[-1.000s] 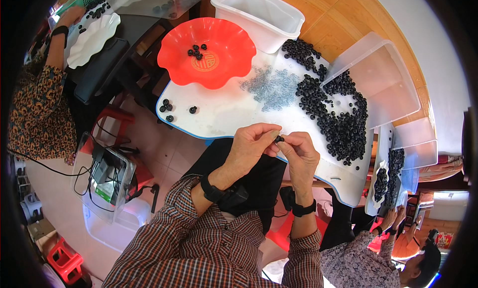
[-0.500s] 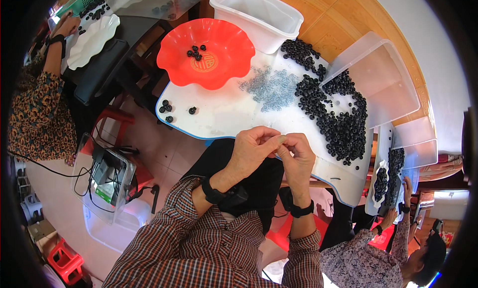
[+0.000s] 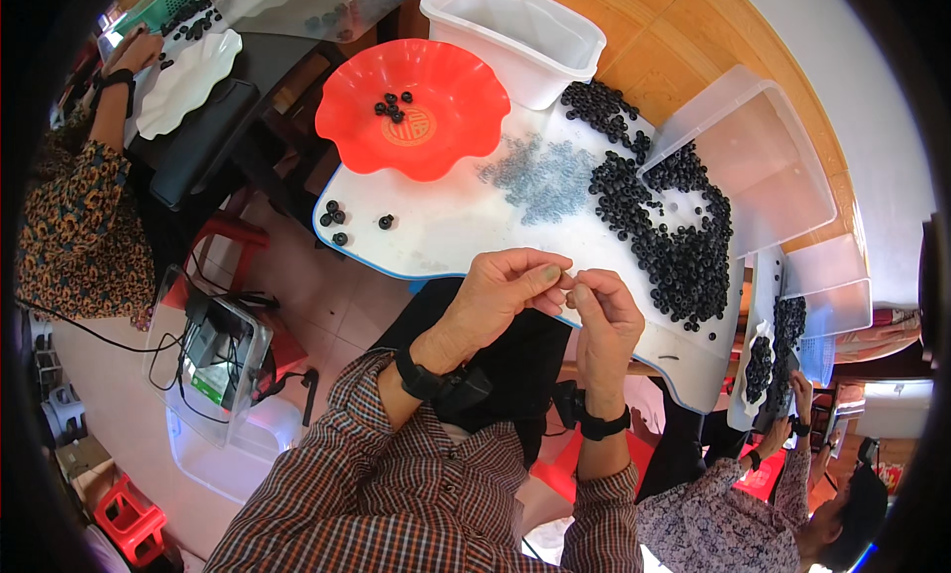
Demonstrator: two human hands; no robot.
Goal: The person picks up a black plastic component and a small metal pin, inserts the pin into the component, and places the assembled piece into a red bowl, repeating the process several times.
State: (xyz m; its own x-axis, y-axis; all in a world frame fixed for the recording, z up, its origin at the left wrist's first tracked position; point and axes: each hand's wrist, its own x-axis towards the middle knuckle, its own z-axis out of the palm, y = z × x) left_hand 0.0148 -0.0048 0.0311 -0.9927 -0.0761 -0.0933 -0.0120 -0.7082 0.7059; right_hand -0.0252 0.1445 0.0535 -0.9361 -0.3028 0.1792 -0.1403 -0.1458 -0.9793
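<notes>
My left hand (image 3: 495, 298) and my right hand (image 3: 607, 320) meet over the near edge of the white table (image 3: 436, 226). The fingers of each are closed in a pinch, fingertips close together. Whatever lies between them is too small or hidden to make out. Beyond my hands spreads a patch of small clear pieces (image 3: 540, 179). To its right lies a large heap of small round black parts (image 3: 684, 261). A red wavy-rimmed bowl (image 3: 461, 142) at the far left holds several of the black parts. A few more black parts (image 3: 333, 216) sit by the left table edge.
A white tub (image 3: 515, 38) stands behind the bowl. A translucent bin (image 3: 763, 162) lies tipped at the heap's far right. One person's patterned sleeve (image 3: 74, 216) shows at left, by a white wavy tray (image 3: 188, 83); another person (image 3: 733, 519) works at lower right.
My right hand has shifted slightly right, and its fingertips have drawn a little apart from the left hand's. The left hand stays nearly in place. The black parts and bowl look unchanged.
</notes>
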